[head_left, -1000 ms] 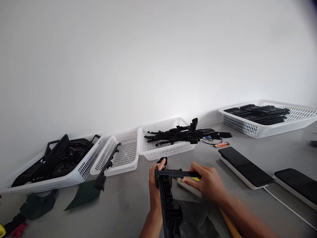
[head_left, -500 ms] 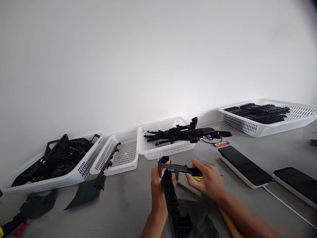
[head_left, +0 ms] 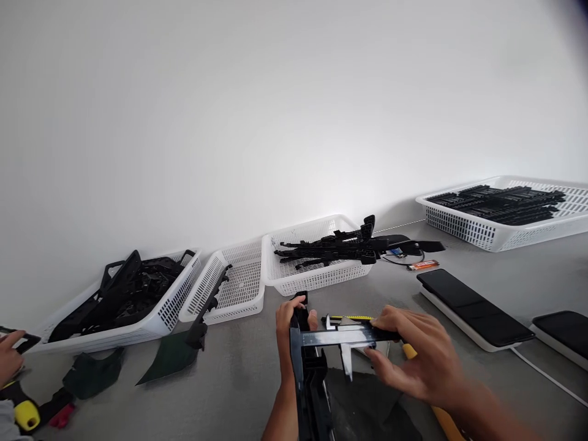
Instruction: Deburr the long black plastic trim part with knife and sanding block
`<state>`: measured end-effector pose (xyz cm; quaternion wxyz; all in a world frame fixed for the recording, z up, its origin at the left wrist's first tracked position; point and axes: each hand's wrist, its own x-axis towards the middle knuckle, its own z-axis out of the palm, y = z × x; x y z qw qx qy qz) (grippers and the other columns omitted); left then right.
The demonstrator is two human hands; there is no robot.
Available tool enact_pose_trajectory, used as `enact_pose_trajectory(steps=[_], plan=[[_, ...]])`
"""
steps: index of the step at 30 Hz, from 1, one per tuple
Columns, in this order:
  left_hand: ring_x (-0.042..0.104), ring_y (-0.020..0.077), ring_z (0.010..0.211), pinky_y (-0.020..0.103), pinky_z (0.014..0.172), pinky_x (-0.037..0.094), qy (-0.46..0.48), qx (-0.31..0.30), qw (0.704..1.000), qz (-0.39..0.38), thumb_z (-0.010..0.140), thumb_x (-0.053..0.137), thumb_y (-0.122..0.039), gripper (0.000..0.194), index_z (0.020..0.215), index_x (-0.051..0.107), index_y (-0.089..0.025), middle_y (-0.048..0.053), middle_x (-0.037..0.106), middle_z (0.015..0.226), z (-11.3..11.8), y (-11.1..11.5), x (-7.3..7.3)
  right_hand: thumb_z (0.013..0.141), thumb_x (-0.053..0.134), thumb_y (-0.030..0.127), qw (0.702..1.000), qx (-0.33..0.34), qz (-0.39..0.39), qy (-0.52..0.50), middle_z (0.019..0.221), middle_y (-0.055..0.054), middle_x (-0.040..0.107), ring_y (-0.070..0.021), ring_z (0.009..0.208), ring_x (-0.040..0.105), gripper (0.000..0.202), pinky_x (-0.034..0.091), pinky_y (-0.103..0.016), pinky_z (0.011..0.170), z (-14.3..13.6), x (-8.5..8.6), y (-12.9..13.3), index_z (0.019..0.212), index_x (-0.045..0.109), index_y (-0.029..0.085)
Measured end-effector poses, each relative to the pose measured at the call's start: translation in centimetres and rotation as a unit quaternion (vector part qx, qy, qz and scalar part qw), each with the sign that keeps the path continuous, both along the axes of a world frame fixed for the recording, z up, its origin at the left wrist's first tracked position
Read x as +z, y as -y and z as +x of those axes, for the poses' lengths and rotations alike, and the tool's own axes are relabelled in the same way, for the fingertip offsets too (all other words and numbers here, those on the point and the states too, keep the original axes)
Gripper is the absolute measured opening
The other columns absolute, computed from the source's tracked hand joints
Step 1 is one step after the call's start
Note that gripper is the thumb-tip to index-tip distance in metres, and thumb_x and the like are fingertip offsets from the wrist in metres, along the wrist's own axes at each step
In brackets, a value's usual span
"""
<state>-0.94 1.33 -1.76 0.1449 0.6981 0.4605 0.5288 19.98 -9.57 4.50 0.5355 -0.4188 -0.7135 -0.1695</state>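
The left hand (head_left: 285, 323) pinches a ribbed black plastic strip (head_left: 315, 398) near its far end, fingers on one side, thumb on the other. The strip is held over the grey surface (head_left: 239, 373), well in from its far edge at the wall. The right hand (head_left: 420, 355) grips a caliper (head_left: 331, 338) between thumb and fingers. Its jaws stand apart: the fixed one along the strip's left side, contact unclear, the sliding one clear of its right side. White baskets (head_left: 321, 283) line the surface's far edge.
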Motion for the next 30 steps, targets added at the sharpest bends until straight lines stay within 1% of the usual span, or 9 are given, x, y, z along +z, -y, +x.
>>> enact_pose_trajectory(steps=[3, 6, 9, 13, 18, 22, 26, 30], plan=[[0.069, 0.0257, 0.1, 0.041, 0.086, 0.059, -0.003, -0.022, 1.0, -0.019, 0.097, 0.067, -0.042, 0.025, 0.119, 0.072, -0.031, 0.006, 0.071, 0.105, 0.3, 0.4, 0.2, 0.097, 0.065, 0.029, 1.0, 0.002, -0.013, 0.021, 0.068, 0.0, 0.063, -0.0161, 0.054, 0.06, 0.011, 0.043, -0.029, 0.053, 0.0, 1.4, 1.3, 0.101, 0.057, 0.023], [0.067, 0.0273, 0.101, 0.044, 0.088, 0.057, 0.005, -0.029, 0.999, -0.036, 0.098, 0.063, -0.042, 0.025, 0.118, 0.071, -0.029, 0.008, 0.069, 0.105, 1.0, 1.1, 0.9, 0.102, 0.062, 0.03, 0.998, -0.002, -0.027, 0.051, 0.068, 0.001, 0.062, -0.0157, 0.054, 0.059, 0.01, 0.041, -0.029, 0.053, 0.1, 2.3, 2.0, 0.1, 0.055, 0.023], [0.066, 0.0277, 0.1, 0.046, 0.089, 0.055, 0.011, -0.029, 0.999, -0.044, 0.096, 0.061, -0.04, 0.026, 0.114, 0.072, -0.025, 0.008, 0.069, 0.103, 1.4, 1.7, 1.5, 0.104, 0.061, 0.032, 0.996, -0.004, -0.042, 0.076, 0.069, 0.001, 0.062, -0.0144, 0.054, 0.057, 0.013, 0.04, -0.029, 0.054, 0.4, 2.7, 2.2, 0.099, 0.054, 0.022], [0.067, 0.0277, 0.099, 0.044, 0.085, 0.057, 0.009, -0.045, 0.997, -0.059, 0.095, 0.064, -0.041, 0.027, 0.114, 0.073, -0.026, 0.008, 0.069, 0.102, 1.3, 1.9, 1.9, 0.106, 0.062, 0.038, 0.992, -0.005, -0.064, 0.108, 0.069, 0.003, 0.06, -0.0127, 0.054, 0.053, 0.02, 0.037, -0.027, 0.054, 1.1, 2.9, 2.4, 0.099, 0.054, 0.021], [0.068, 0.0279, 0.097, 0.043, 0.083, 0.059, 0.003, -0.053, 0.997, -0.059, 0.094, 0.066, -0.037, 0.022, 0.112, 0.074, -0.029, 0.007, 0.07, 0.099, 1.2, 1.8, 1.5, 0.108, 0.055, 0.052, 0.988, -0.029, -0.063, 0.135, 0.063, 0.005, 0.053, -0.0101, 0.05, 0.046, 0.038, 0.032, -0.026, 0.052, 1.4, 3.3, 2.7, 0.086, 0.051, 0.021], [0.068, 0.0274, 0.097, 0.043, 0.084, 0.059, -0.004, -0.051, 0.998, -0.047, 0.092, 0.067, -0.034, 0.021, 0.111, 0.075, -0.028, 0.007, 0.071, 0.099, 1.4, 1.4, 0.9, 0.105, 0.055, 0.061, 0.989, -0.054, -0.048, 0.13, 0.058, 0.007, 0.045, -0.0079, 0.048, 0.039, 0.05, 0.03, -0.025, 0.05, 1.1, 3.6, 2.9, 0.076, 0.049, 0.021], [0.069, 0.0271, 0.098, 0.043, 0.085, 0.059, -0.003, -0.054, 0.998, -0.039, 0.092, 0.067, -0.035, 0.02, 0.11, 0.075, -0.028, 0.006, 0.072, 0.099, 1.2, 0.9, 0.4, 0.102, 0.059, 0.065, 0.989, -0.074, -0.044, 0.122, 0.056, 0.008, 0.044, -0.0068, 0.046, 0.037, 0.053, 0.03, -0.024, 0.05, 0.9, 3.7, 3.0, 0.075, 0.049, 0.02], [0.069, 0.0279, 0.098, 0.044, 0.085, 0.06, -0.001, -0.064, 0.997, -0.037, 0.094, 0.068, -0.036, 0.018, 0.11, 0.075, -0.029, 0.007, 0.073, 0.1, 1.0, 0.6, 0.1, 0.097, 0.061, 0.072, 0.988, -0.092, -0.031, 0.122, 0.055, 0.008, 0.042, -0.0077, 0.046, 0.036, 0.058, 0.028, -0.025, 0.05, 0.7, 3.7, 3.3, 0.072, 0.047, 0.021]])
